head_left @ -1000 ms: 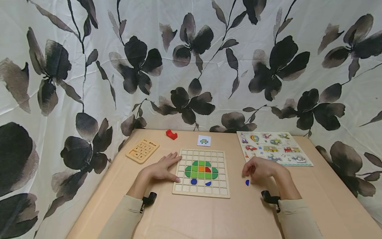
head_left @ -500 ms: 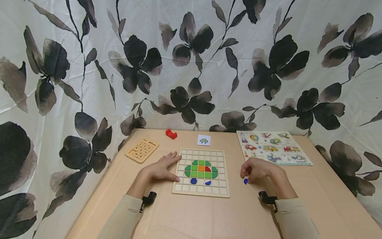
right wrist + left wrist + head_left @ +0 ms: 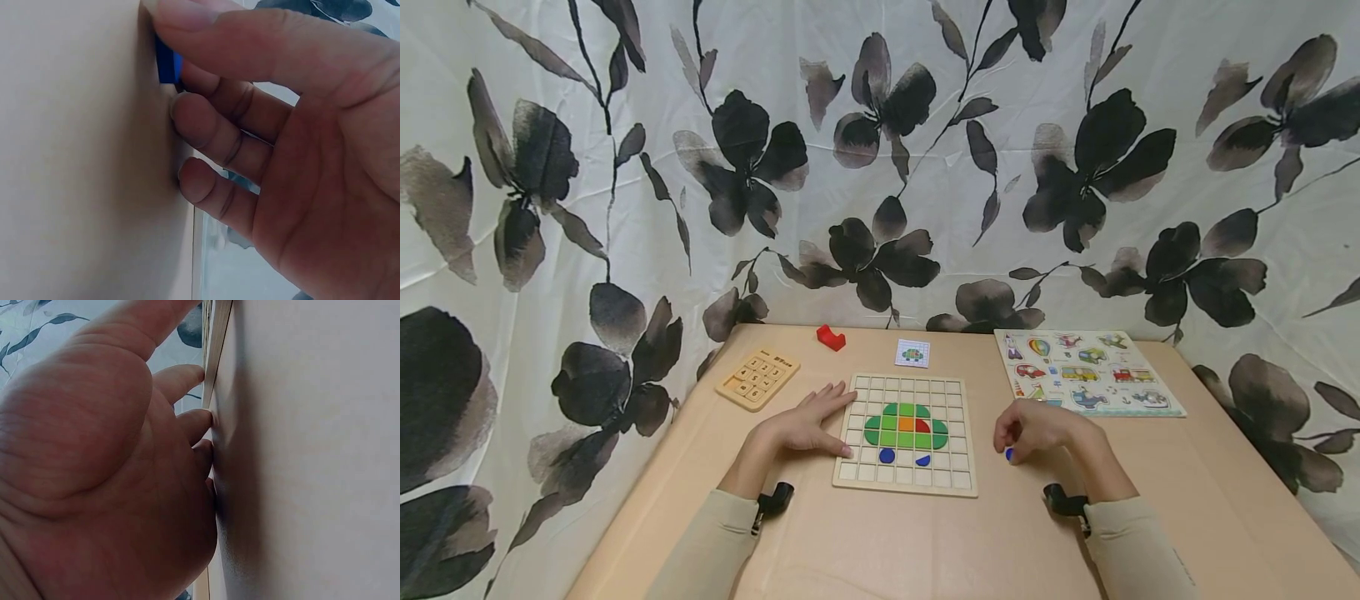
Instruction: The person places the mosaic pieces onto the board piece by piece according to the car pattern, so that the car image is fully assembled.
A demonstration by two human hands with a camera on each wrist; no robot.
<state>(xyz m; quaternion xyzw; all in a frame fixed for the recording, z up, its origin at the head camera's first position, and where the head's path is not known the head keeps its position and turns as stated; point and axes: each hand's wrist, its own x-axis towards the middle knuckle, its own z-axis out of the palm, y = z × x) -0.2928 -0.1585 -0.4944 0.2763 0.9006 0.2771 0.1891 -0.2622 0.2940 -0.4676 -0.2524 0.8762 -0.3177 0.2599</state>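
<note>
A square wooden grid board [image 3: 907,491] lies at the middle of the table, with green, orange, red and blue tiles set in its cells. My left hand [image 3: 801,423] rests at the board's left edge, fingers spread and thumb at the rim. In the left wrist view its fingertips [image 3: 199,422] reach down along the board's side. Right of the board, my right hand [image 3: 1047,429] pinches a small blue round-edged tile [image 3: 166,61] between thumb and forefinger, low over the tabletop. The thumb hides part of the tile; the other fingers are bent beneath.
A small pattern card [image 3: 912,353] lies behind the board, and a red notched block [image 3: 831,337] sits at the back left. A wooden number board [image 3: 758,379] is at the left. A picture puzzle board [image 3: 1090,373] lies behind my right hand. A floral curtain hangs behind the table.
My right hand has shifted a little left toward the grid board, and the blue tile has moved with it, now mostly covered by the fingers. The left hand has stayed put.
</note>
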